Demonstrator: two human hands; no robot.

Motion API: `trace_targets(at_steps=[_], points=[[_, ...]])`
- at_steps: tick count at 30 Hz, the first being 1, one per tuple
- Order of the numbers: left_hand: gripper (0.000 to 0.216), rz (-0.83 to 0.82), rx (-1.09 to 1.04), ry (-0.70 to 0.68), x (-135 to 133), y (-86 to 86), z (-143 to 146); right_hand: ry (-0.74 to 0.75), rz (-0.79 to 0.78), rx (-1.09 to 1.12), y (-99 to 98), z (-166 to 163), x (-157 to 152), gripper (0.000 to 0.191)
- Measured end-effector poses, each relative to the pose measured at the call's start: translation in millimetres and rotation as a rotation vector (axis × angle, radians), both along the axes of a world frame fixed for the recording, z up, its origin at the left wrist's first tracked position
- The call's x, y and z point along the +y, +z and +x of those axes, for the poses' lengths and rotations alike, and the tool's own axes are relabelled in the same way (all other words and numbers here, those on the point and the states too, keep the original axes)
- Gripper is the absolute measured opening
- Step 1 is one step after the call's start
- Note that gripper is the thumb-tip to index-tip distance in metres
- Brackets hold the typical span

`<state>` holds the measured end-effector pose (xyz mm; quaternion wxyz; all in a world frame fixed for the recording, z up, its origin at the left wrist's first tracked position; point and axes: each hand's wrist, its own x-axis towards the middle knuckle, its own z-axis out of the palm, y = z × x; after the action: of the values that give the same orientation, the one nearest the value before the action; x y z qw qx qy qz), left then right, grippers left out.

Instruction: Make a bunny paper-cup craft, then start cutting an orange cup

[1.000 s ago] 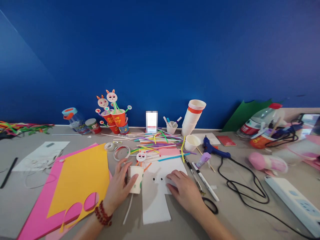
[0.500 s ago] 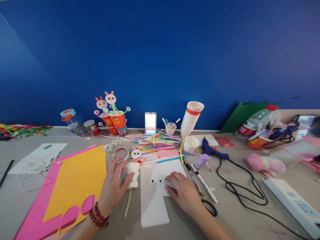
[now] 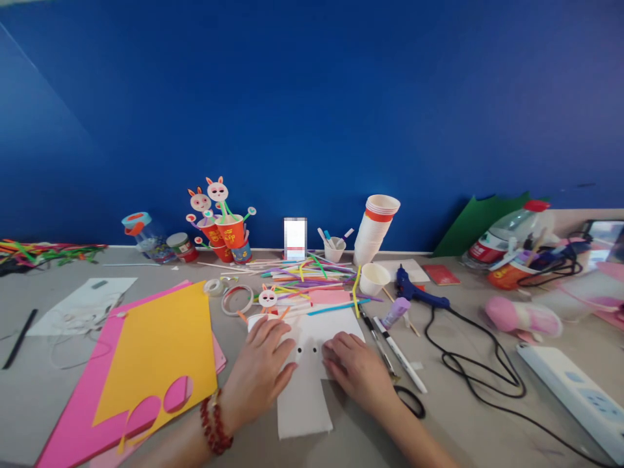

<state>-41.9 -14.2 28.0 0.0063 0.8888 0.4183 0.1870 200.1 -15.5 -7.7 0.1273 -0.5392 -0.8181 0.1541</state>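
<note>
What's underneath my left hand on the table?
A white paper cup: only its rim shows past the left hand. The hand also overlaps the white sheet. The cup's body is covered.

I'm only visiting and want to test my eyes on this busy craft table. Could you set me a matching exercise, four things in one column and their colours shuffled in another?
Things:
1. glue gun
2. paper cup under the left hand
3. large top sheet, lying at the left
4. card propped up at the back right

Colours:
A. yellow
B. green
C. blue
D. white

Pairs: 1-C, 2-D, 3-A, 4-B.
</note>
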Motion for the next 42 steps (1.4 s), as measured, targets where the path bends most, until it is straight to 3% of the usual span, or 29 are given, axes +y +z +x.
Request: trace_targets(at_steps=[5, 15, 21, 42], points=[[0.010, -0.053, 0.140, 0.011, 7, -0.5, 20, -0.004, 0.014, 0.017, -2.4, 1, 0, 0.016], [0.009, -0.105, 0.160, -0.025, 1, -12.1, 11, -0.008, -0.011, 0.045, -2.3, 2, 1, 0.017], [0.023, -0.048, 0.176, -0.048, -2, -21.8, 9, -0.025, -0.025, 0.046, -1.1, 1, 2, 0.017], [0.020, 0.050, 0.237, -0.122, 3, -38.1, 7, -0.030, -0.030, 0.070, -3.5, 2, 2, 0.018]])
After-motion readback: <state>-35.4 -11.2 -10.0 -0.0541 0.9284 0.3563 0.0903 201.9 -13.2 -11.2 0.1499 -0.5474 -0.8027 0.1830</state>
